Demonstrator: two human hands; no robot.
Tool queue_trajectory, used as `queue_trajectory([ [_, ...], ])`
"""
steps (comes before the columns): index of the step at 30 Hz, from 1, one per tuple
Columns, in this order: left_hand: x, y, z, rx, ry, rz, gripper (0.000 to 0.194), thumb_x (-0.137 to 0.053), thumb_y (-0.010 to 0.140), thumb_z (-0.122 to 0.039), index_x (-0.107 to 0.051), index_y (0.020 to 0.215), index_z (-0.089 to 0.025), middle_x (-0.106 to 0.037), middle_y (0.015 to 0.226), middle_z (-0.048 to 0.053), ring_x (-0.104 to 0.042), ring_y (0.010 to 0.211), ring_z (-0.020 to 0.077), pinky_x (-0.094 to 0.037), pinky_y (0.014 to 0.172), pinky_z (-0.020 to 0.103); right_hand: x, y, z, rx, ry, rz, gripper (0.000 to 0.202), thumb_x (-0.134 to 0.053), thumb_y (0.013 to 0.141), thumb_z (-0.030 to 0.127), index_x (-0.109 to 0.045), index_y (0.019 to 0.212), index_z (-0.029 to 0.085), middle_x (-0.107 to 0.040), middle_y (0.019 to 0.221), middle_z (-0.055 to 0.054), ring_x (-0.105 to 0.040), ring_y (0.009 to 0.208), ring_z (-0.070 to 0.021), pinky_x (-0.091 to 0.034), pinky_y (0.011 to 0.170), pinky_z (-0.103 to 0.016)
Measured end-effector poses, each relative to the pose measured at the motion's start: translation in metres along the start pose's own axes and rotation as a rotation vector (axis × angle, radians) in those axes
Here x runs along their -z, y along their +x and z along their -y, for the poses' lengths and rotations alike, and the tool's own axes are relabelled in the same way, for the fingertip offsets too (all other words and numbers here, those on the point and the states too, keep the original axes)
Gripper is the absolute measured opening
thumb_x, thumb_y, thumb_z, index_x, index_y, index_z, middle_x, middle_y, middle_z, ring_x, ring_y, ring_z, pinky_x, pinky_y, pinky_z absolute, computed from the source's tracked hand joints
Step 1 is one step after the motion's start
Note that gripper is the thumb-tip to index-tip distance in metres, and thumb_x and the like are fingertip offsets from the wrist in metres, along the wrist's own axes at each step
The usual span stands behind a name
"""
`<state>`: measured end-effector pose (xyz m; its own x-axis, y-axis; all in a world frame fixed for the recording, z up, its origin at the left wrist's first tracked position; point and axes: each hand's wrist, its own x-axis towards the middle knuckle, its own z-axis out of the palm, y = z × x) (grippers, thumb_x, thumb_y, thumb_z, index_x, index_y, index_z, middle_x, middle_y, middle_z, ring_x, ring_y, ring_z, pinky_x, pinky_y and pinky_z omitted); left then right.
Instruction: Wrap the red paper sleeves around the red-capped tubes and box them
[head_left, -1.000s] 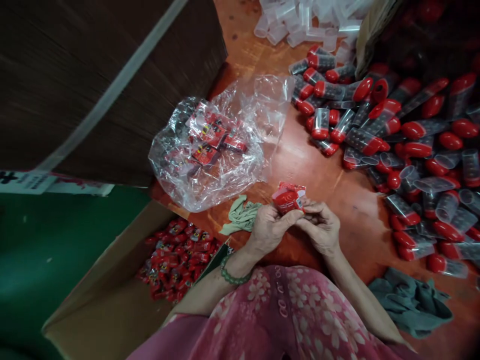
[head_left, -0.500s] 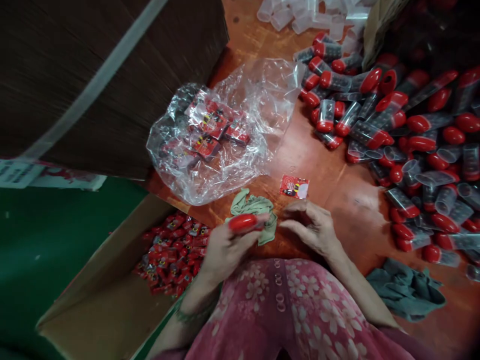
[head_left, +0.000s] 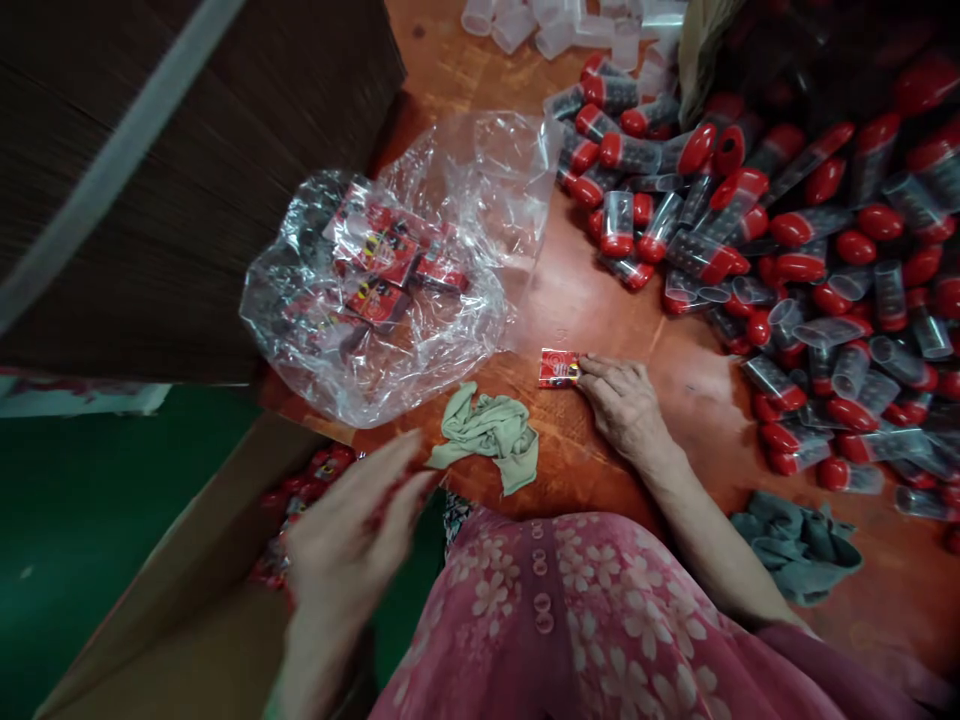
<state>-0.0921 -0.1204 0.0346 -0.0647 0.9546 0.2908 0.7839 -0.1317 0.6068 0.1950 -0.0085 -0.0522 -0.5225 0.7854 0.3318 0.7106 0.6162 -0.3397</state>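
My left hand (head_left: 352, 530) is blurred by motion over the cardboard box (head_left: 187, 550) at the lower left; whether anything is between its fingers is hard to make out. Red wrapped pieces (head_left: 319, 475) lie in that box, partly hidden by the hand. On the orange table, my right hand (head_left: 619, 400) has its fingertips pressed together on the right edge of a small red printed card (head_left: 556, 368). A crumpled pale green cloth (head_left: 491, 435) lies between the hands. Behind it a clear plastic bag (head_left: 390, 370) holds several red printed packs (head_left: 382, 250).
Clear tubes with red caps (head_left: 795, 230) are heaped along the right side. Frosted empty tubes (head_left: 555, 25) lie at the top. A dark green cloth (head_left: 799, 545) rests at the lower right. A large dark box (head_left: 187, 200) stands at the upper left.
My left hand has moved left and down from the pale cloth to above the box; the red capsule it held no longer shows clearly. My right hand has reached forward onto the card.
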Motion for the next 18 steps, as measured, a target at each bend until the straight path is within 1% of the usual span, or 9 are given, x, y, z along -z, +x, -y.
queue_trajectory([
  [1, -0.024, 0.016, -0.010, -0.144, -0.036, 0.092, 0.046, -0.069, 0.084, -0.016, -0.065, 0.128, -0.028, -0.073, 0.121, 0.001, -0.073, 0.099, 0.0210, -0.060, 0.093, 0.036, 0.000, 0.001, 0.000, -0.004, 0.002, -0.006, 0.021, -0.049, 0.097, 0.009, -0.066, 0.104, 0.018, -0.074, 0.115, -0.011, -0.066, 0.110, -0.0232, -0.046, 0.088, -0.038],
  [3, -0.072, 0.045, -0.025, -0.347, -0.066, 0.176, 0.043, -0.060, 0.090, -0.015, -0.059, 0.134, -0.019, -0.070, 0.128, 0.010, -0.069, 0.113, 0.0218, -0.057, 0.101, 0.037, 0.000, 0.003, 0.002, -0.003, 0.011, -0.014, 0.018, -0.048, 0.096, 0.009, -0.065, 0.102, 0.016, -0.074, 0.109, -0.012, -0.065, 0.103, -0.0235, -0.046, 0.086, -0.038],
  [5, -0.112, 0.066, -0.032, -0.416, 0.023, 0.284, 0.043, -0.051, 0.093, -0.012, -0.055, 0.136, -0.010, -0.062, 0.137, 0.017, -0.062, 0.125, 0.0250, -0.052, 0.107, 0.040, 0.001, 0.005, 0.003, -0.004, 0.010, -0.011, 0.019, -0.046, 0.097, 0.010, -0.064, 0.101, 0.014, -0.073, 0.103, -0.013, -0.063, 0.096, -0.0238, -0.047, 0.083, -0.037],
  [6, -0.127, 0.073, -0.033, -0.431, 0.074, 0.333, 0.044, -0.047, 0.092, -0.008, -0.055, 0.136, -0.007, -0.060, 0.139, 0.019, -0.059, 0.129, 0.0262, -0.050, 0.110, 0.042, 0.001, 0.006, 0.003, -0.015, 0.006, -0.005, 0.020, -0.045, 0.097, 0.010, -0.064, 0.101, 0.014, -0.072, 0.101, -0.014, -0.062, 0.093, -0.0238, -0.047, 0.081, -0.037],
  [8, -0.146, 0.081, -0.031, -0.466, 0.151, 0.399, 0.045, -0.042, 0.089, -0.003, -0.058, 0.131, -0.004, -0.059, 0.139, 0.021, -0.057, 0.130, 0.0275, -0.047, 0.112, 0.043, 0.003, 0.007, 0.004, -0.052, 0.010, 0.028, 0.022, -0.042, 0.098, 0.012, -0.063, 0.098, 0.014, -0.071, 0.098, -0.014, -0.060, 0.090, -0.0238, -0.048, 0.080, -0.037],
  [10, -0.153, 0.085, -0.026, -0.541, 0.187, 0.394, 0.041, -0.042, 0.088, -0.001, -0.064, 0.122, -0.003, -0.063, 0.133, 0.021, -0.059, 0.126, 0.0273, -0.048, 0.110, 0.042, 0.007, 0.007, 0.005, -0.099, 0.042, 0.086, 0.021, -0.042, 0.100, 0.016, -0.063, 0.097, 0.015, -0.070, 0.098, -0.014, -0.059, 0.089, -0.0237, -0.048, 0.080, -0.038],
  [14, -0.147, 0.090, -0.023, -0.668, 0.212, 0.334, 0.028, -0.047, 0.090, -0.006, -0.071, 0.105, -0.008, -0.070, 0.118, 0.017, -0.063, 0.107, 0.0261, -0.054, 0.094, 0.040, 0.031, 0.012, 0.007, -0.158, 0.181, 0.205, 0.016, -0.048, 0.100, 0.025, -0.062, 0.098, 0.017, -0.068, 0.095, -0.010, -0.059, 0.088, -0.0215, -0.050, 0.083, -0.037],
  [16, -0.143, 0.093, -0.026, -0.659, 0.206, 0.329, 0.022, -0.050, 0.092, -0.010, -0.071, 0.097, -0.012, -0.071, 0.103, 0.013, -0.061, 0.089, 0.0238, -0.055, 0.080, 0.038, 0.048, 0.017, 0.001, -0.194, 0.218, 0.191, 0.013, -0.052, 0.099, 0.026, -0.062, 0.099, 0.018, -0.068, 0.095, -0.009, -0.060, 0.088, -0.0210, -0.051, 0.083, -0.036],
  [18, -0.143, 0.094, -0.029, -0.623, 0.197, 0.328, 0.019, -0.051, 0.092, -0.010, -0.069, 0.088, -0.014, -0.068, 0.085, 0.009, -0.056, 0.076, 0.0214, -0.052, 0.070, 0.036, 0.064, 0.024, -0.012, -0.251, 0.134, 0.082, 0.013, -0.052, 0.098, 0.022, -0.064, 0.101, 0.018, -0.068, 0.097, -0.010, -0.059, 0.090, -0.0227, -0.051, 0.083, -0.037],
])
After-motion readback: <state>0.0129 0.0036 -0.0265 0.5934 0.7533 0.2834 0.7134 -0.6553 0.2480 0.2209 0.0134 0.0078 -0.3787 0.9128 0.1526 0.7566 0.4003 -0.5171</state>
